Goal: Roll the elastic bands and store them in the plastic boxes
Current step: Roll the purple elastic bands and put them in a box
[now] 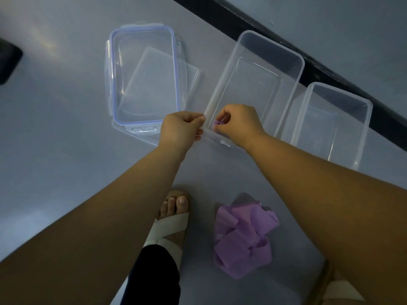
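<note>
Holding a small purple roll (218, 123) in the right hand (239, 125), fingers curled round it, right at the near corner of the middle box (275, 44). Not in yet, by the look of it: up at the rim, not down on the bottom. Looks like the first roll to go in.

Pinching with the left hand (179, 128) too, thumb and forefinger closed at that same corner, apparently on the rim to steady it (could be a loose tail of the band instead, too small to tell).

Seems to be the storing step for this one: rolling done, drop pending. Calls next for a short move forward and down into the box, then a release gentle enough to keep the coil from springing open. Probably best set against a wall or corner.

Just beside it, the right box (339, 93), open-topped as well. Further left, lying flat, a stack of clear lids (143, 78), blue seal on the top one.

Back toward the feet, a loose heap of purple bands (242, 238) on the floor (66, 139), near a sandalled foot (170, 219) and well apart from the boxes. Plenty left to roll, then.

Beyond the boxes, a dark skirting strip (330, 71).
</note>
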Tool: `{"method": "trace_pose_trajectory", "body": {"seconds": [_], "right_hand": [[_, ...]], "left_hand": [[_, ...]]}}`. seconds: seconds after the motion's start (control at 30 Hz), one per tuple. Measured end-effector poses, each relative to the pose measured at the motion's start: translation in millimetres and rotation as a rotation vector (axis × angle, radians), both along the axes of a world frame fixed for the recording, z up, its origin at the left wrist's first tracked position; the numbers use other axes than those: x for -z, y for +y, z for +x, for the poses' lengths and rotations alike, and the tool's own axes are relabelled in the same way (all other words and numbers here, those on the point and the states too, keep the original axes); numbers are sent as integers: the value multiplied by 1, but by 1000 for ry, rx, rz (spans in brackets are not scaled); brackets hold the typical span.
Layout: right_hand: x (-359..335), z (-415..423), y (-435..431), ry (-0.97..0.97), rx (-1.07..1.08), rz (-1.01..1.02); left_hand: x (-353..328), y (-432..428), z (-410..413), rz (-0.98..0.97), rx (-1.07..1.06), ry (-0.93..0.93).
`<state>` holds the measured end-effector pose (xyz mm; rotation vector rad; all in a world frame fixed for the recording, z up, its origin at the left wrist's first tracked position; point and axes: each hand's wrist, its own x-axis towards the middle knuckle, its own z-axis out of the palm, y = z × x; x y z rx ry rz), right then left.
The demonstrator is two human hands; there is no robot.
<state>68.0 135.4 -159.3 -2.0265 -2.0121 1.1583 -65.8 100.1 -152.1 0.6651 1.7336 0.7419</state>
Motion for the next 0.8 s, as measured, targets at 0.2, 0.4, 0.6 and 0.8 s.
{"method": "trace_pose_trajectory", "body": {"seconds": [0.2,0.4,0.6,0.8], "right_hand": [[-1,-3,-2,5,-50,11],[-1,-11,0,-25,3,16],[-4,-12,2,162,211,-148],[-3,-6,2,338,365,-300]], "left_hand": [[-1,0,0,-21,-9,-27],[-3,-1,1,-21,8,-13],[-2,-1,-1,-27,21,-2],[-4,-1,0,-32,22,-9]]}}
